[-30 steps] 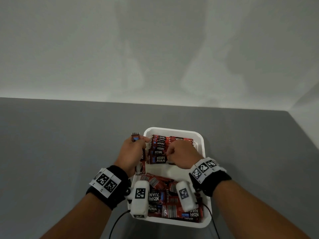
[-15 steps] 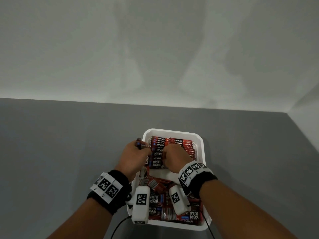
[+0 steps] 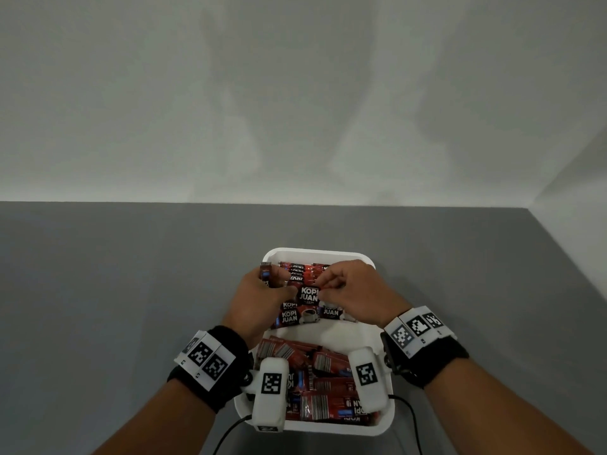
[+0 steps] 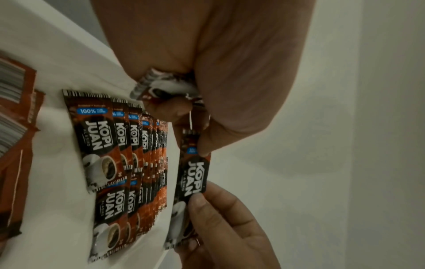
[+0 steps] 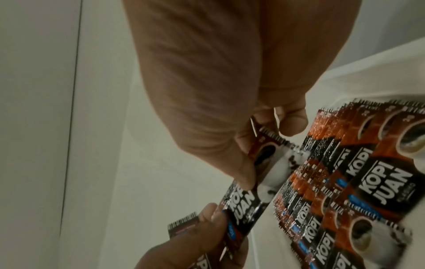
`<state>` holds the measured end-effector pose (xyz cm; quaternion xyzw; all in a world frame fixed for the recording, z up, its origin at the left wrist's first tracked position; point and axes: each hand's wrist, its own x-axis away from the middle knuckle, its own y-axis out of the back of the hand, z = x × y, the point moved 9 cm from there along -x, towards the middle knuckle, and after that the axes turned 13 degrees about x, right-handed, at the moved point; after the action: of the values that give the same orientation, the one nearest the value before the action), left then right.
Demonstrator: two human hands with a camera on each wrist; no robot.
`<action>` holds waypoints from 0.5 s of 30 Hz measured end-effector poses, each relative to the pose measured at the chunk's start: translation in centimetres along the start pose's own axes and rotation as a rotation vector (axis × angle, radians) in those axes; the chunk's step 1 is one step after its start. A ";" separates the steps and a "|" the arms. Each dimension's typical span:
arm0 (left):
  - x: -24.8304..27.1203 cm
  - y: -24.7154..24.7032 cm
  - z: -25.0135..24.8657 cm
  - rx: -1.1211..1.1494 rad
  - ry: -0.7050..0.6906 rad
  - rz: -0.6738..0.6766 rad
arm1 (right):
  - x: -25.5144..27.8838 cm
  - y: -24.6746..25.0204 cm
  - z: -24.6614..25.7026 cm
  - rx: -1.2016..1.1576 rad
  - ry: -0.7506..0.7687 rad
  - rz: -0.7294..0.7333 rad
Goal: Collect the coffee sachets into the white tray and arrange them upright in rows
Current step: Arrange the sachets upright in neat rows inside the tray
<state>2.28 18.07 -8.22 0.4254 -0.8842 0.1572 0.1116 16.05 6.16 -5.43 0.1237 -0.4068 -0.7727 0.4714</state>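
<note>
Tray: the white tray (image 3: 320, 254) sits low in the centre of the head view on a grey table (image 3: 115, 274); its near rim is partly hidden by the two wrist cameras (image 3: 271, 392).
Held sachet: one coffee sachet (image 3: 308, 294) is held between both hands above the tray's far half, its "KOPI JUAN" print facing the head camera; in the left wrist view (image 4: 193, 174) its lower end is cut off behind fingers.
Left hand: the left hand (image 3: 259, 300) pinches one end of the held sachet with curled thumb and finger, and grips further sachets (image 3: 266, 272) in the palm; how many cannot be told, since only crumpled ends show (image 4: 161, 85).
Right hand: the right hand (image 3: 353, 293) pinches the other end of the held sachet, fingers curled; its fingertips (image 5: 243, 174) cover the cup picture.
Standing rows: two rows of upright sachets (image 4: 128, 145) fill the tray's far half; those farther back are blurred and overlap, so they cannot be counted.
Loose pile: more sachets (image 3: 323, 385) lie flat and jumbled in the tray's near half, barcode sides up, partly hidden by the wrist cameras.
Wall: a pale wall (image 3: 295, 93) fills the upper frame.
</note>
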 end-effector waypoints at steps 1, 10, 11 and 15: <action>0.0 0.0 0.0 -0.026 -0.014 0.002 | 0.1 0.0 0.1 0.029 0.011 0.007; -0.3 0.7 0.4 -0.374 0.005 0.032 | -1.2 -2.0 -2.4 0.458 -0.037 0.123; -0.4 0.3 0.7 -0.474 0.015 0.091 | -1.3 -2.5 -2.8 0.512 -0.054 0.141; -0.8 -1.5 2.5 -0.832 0.015 0.325 | -1.7 -3.9 -3.5 0.694 -0.068 0.184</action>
<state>3.83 16.87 -10.49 0.1988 -0.9267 -0.1935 0.2537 16.54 6.62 -10.88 0.2136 -0.6697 -0.5466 0.4551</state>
